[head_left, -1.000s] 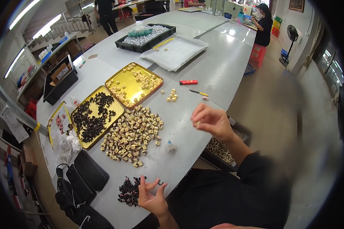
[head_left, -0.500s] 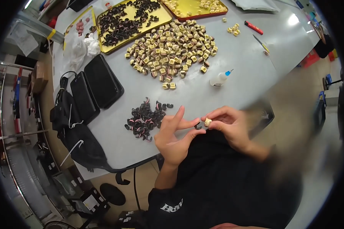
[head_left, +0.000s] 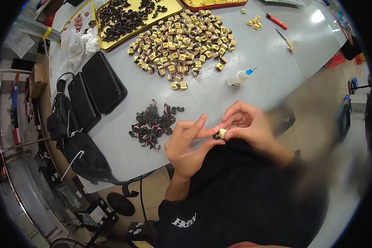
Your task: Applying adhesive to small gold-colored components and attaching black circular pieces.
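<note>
My left hand (head_left: pixel 186 151) pinches a small black curved piece (head_left: pixel 215 136) between thumb and a fingertip, its index finger raised. Opposite it, my right hand (head_left: pixel 252 128) grips a small cream-coloured block piece (head_left: pixel 222 133) between thumb and fingers. The two pieces meet, or nearly so, above the table's near edge; fingertips partly cover them. To the left of my hands lies a loose heap of black curved pieces (head_left: pixel 153 124), some with pink edges. Farther away spreads a large pile of cream-and-dark blocks (head_left: pixel 182 45), which look like the two kinds of piece joined.
A small white bottle with a blue needle tip (head_left: pixel 238 78) stands beyond my right hand. Black flat cases (head_left: pixel 105 82) and a black bag (head_left: pixel 84 153) lie at left. Yellow trays (head_left: pixel 167 10) sit at the back. A red marker (head_left: pixel 276 21) and a pointed tool (head_left: pixel 284 41) lie far right.
The black piece and the cream piece, slightly apart before, have come together as my hands closed in on each other. The view has shifted a little, moving the tabletop up and left.
</note>
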